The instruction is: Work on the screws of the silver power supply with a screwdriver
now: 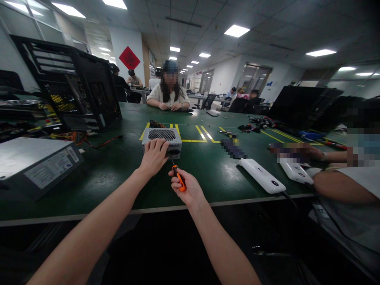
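A small grey metal computer power supply point(177, 137) with a perforated top grille sits in front of me on the green table. My left hand point(153, 156) is laid over its near left edge, fingers curled onto the casing and holding it. A black power socket shows on its near face, right of my fingertips. My right hand point(187, 186) is closed around the orange and black handle of a screwdriver point(180, 179). The thin shaft points up at the lower part of that face; whether the tip touches a screw is too small to tell.
A larger power supply point(53, 166) lies at left, before an open black computer case point(77, 87). To the right are a white power bank point(263, 176) and another white device point(296, 171). One person point(168, 89) sits opposite; another sits at right.
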### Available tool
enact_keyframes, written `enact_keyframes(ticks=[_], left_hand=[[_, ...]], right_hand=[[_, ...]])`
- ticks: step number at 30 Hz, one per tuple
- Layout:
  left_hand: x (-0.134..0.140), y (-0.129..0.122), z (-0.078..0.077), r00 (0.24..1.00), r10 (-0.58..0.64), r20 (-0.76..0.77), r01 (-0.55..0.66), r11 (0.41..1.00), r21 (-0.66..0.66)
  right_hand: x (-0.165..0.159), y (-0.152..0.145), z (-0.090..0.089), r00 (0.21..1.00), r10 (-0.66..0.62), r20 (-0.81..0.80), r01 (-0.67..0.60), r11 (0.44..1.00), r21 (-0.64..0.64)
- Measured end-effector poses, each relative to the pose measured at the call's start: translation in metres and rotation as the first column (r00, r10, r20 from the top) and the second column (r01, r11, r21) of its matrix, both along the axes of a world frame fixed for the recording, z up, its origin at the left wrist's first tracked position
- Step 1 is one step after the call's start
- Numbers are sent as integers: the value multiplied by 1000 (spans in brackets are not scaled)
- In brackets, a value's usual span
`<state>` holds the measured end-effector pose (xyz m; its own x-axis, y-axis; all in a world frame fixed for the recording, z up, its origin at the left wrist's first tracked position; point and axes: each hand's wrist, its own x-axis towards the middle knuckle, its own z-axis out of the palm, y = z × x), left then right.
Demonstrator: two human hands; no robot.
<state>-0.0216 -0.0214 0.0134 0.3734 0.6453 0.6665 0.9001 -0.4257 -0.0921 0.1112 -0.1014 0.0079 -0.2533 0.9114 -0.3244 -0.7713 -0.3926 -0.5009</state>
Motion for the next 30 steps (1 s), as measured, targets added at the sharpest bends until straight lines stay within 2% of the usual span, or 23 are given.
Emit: enact_keyframes(ticks=[4, 8, 13, 19, 21, 25, 30], left_hand=[[0, 10, -6, 996, -85, 21, 85, 996, 5], [1, 16, -10, 995, -90, 32, 89, 996, 6], [1, 17, -11, 995, -89, 54, 89, 996, 15], [1, 17, -13, 994, -83, 77, 81, 996, 26], [1, 17, -14, 993, -84, 85, 82, 996, 23], [0, 17, -13, 992, -81, 97, 80, 997, 11], [1, 15, -13, 992, -80, 100, 80, 997, 7]], right_hand=[[0, 1, -2, 1000, 2, -9, -2, 1000, 11], [-1, 1, -3, 1000, -15, 7, 15, 999, 34], [-7, -1, -4, 986, -109, 125, 93, 987, 129], [-12, -1, -10, 927, -262, 268, 199, 950, 239], [-12, -1, -13, 888, -304, 344, 208, 935, 288], [-11, 2, -22, 753, -399, 523, 188, 892, 410], [-8, 3, -32, 619, -476, 625, 113, 841, 528]])
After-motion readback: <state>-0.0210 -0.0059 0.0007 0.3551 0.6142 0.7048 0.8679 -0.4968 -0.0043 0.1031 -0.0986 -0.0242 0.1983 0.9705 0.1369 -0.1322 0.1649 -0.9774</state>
